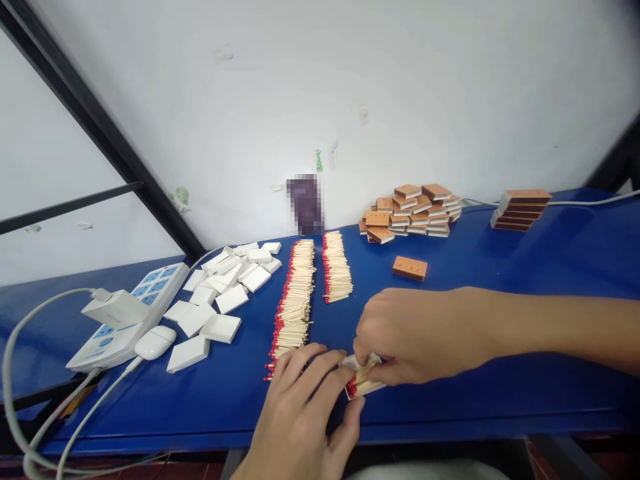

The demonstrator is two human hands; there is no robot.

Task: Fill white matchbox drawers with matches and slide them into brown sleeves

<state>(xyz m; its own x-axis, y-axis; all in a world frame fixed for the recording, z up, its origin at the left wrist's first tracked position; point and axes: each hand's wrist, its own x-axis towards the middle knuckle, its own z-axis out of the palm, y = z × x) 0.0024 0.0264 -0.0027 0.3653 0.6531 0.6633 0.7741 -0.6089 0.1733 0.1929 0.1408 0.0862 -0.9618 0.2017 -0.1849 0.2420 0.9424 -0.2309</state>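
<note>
My left hand (310, 407) grips the near-left end of a small white matchbox tray (349, 362), its thumb at the near side and its fingers at the far side. Inside the tray lie matches (367, 383) with red heads toward the left. My right hand (415, 333) reaches over the tray's right part, thumb and fingers closed down at the matches; what they pinch is mostly hidden. Just beyond my left hand runs a long row of red-headed matches (295, 287), with a shorter row of matches (337, 270) to its right.
White box pieces (233, 300) lie heaped at the left, beside a power strip (155, 293) with a plugged-in charger (116, 309) and a white case (155, 342). Orange-brown matchboxes (417, 217) are piled by the wall; one matchbox (410, 267) lies alone. A matchbox stack (523, 210) stands far right.
</note>
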